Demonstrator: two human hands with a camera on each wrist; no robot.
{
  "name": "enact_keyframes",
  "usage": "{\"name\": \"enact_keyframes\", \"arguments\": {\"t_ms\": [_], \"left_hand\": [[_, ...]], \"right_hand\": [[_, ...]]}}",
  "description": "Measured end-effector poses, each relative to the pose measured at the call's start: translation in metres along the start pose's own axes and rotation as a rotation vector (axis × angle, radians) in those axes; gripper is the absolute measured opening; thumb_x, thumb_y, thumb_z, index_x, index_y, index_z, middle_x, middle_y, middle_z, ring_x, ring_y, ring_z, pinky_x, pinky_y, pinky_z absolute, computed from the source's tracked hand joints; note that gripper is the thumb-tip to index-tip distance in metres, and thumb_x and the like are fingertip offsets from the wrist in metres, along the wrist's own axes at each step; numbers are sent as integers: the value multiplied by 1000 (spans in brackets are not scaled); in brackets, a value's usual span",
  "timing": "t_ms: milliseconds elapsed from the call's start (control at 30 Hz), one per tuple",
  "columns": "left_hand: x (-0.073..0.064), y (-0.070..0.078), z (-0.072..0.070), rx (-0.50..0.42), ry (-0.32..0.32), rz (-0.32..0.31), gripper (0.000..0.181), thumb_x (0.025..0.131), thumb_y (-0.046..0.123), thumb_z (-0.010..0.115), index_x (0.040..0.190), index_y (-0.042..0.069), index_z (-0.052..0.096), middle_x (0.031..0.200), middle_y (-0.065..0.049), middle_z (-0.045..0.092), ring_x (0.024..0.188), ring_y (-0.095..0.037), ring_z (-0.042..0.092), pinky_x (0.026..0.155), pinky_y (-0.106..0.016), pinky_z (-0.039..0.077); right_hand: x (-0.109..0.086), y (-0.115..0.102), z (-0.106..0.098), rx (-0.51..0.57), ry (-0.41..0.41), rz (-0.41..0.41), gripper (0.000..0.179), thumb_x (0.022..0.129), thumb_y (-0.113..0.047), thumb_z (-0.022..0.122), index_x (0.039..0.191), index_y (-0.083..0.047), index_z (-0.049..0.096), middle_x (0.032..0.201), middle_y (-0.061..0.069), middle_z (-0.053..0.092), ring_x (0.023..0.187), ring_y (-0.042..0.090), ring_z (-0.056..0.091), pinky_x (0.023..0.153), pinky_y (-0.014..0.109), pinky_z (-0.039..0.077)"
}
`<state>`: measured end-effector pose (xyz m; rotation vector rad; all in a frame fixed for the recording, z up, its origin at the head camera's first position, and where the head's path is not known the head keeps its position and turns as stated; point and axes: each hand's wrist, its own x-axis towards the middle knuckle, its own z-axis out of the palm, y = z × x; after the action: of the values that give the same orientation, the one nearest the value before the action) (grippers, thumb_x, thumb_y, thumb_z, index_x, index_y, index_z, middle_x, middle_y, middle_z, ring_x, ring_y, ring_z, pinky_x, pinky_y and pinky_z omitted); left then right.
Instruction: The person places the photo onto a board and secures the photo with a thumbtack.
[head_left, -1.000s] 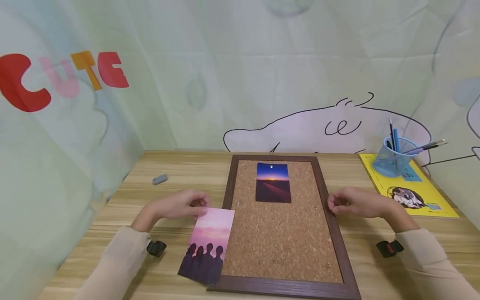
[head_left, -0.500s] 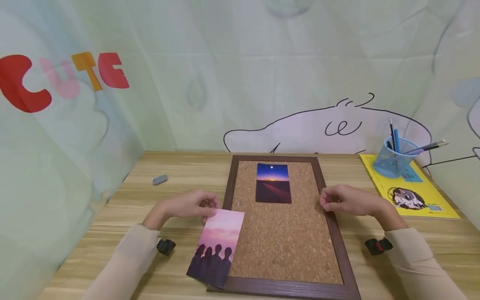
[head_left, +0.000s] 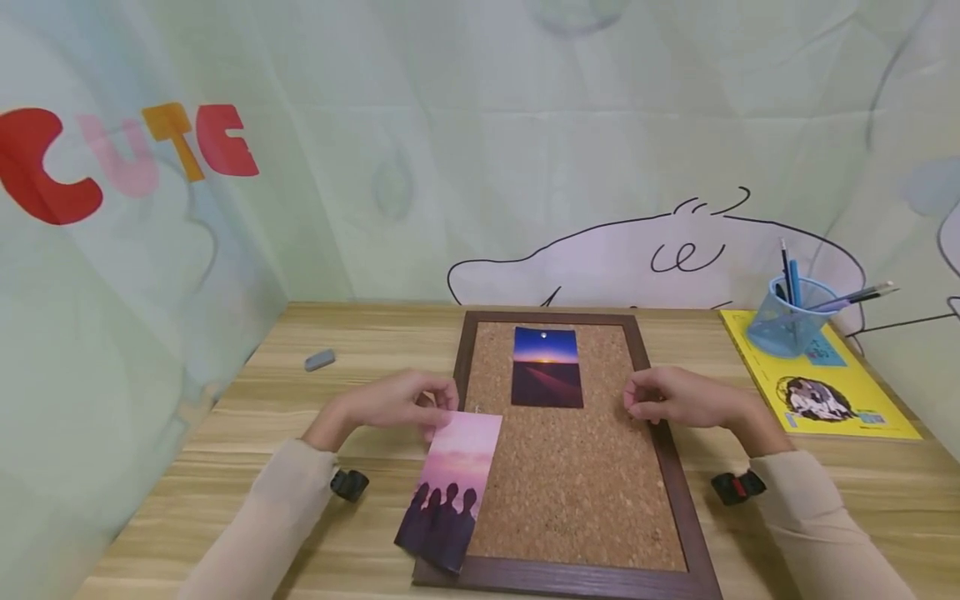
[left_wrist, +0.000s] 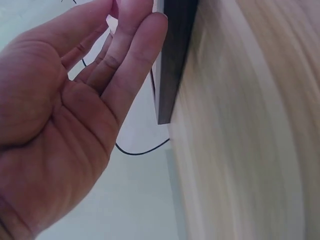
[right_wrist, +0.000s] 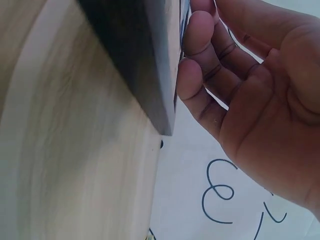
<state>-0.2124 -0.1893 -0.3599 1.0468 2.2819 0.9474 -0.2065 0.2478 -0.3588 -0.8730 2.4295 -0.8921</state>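
Observation:
My left hand [head_left: 401,402] pinches the top left corner of a photo [head_left: 459,471] with a pink sky and dark silhouettes of people. The photo overlaps the left frame edge of a corkboard [head_left: 570,492]. My right hand [head_left: 678,397] is at the board's right frame edge, its thumb and forefinger brought together; I cannot tell whether something small is between them. A sunset photo [head_left: 546,375] hangs near the board's top, with a pushpin [head_left: 543,335] through its upper edge. In the right wrist view, the other fingers [right_wrist: 191,79] curl close over the board's side.
A grey eraser [head_left: 320,360] lies on the wooden table [head_left: 375,333] at the back left. Back right, a blue mesh cup [head_left: 783,325] of pens and brushes stands on a yellow book [head_left: 877,392]. A printed curtain [head_left: 375,167] borders the table behind and at the left.
My left hand has moved right with the pink photo, which now overlaps more of the corkboard. My right hand has shifted left over the frame edge. The sunset photo stays put.

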Motion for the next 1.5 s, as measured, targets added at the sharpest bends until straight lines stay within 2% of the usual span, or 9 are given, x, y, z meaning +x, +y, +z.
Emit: {"name": "enact_keyframes", "arguments": {"t_ms": [200,533,900,1133,1300,1500], "left_hand": [[10,6,-2,0,1,23,5,99,16,63,99,11,64,83,-1,66,69,-20,68,65,-32,53],[24,13,-1,-25,-17,-8,6,100,15,62,101,9,64,83,-3,67,69,-23,69,71,-41,56],[40,19,1,-100,-67,1,5,100,11,62,100,6,64,80,-5,69,70,-23,72,69,-37,58],[52,23,2,-169,-92,-20,7,100,8,61,101,1,63,81,-9,69,70,-24,72,69,-39,59],[60,25,4,-175,-93,-18,10,100,9,61,103,0,61,83,-9,68,70,-24,72,68,-38,59],[69,27,8,-152,-80,-12,9,100,10,61,103,1,60,84,-8,68,69,-23,72,66,-39,59]], "right_hand": [[7,-9,-2,31,3,-20,6,98,-10,63,99,-4,64,81,0,57,75,16,54,64,27,46],[17,-15,-3,50,4,-66,5,99,-7,60,98,-3,63,82,2,57,74,17,54,65,27,47],[27,-22,-3,17,21,-98,7,99,-8,61,101,-2,64,86,1,58,74,15,52,64,26,45],[35,-29,-5,2,28,-107,8,99,-9,61,99,-3,65,86,4,60,75,16,52,63,27,44],[41,-34,-7,-4,26,-136,7,99,-8,61,97,-3,65,84,1,59,77,16,53,65,27,44],[47,-39,-8,11,13,-150,7,99,-9,62,96,-4,64,82,0,57,73,15,52,61,26,43]]}}
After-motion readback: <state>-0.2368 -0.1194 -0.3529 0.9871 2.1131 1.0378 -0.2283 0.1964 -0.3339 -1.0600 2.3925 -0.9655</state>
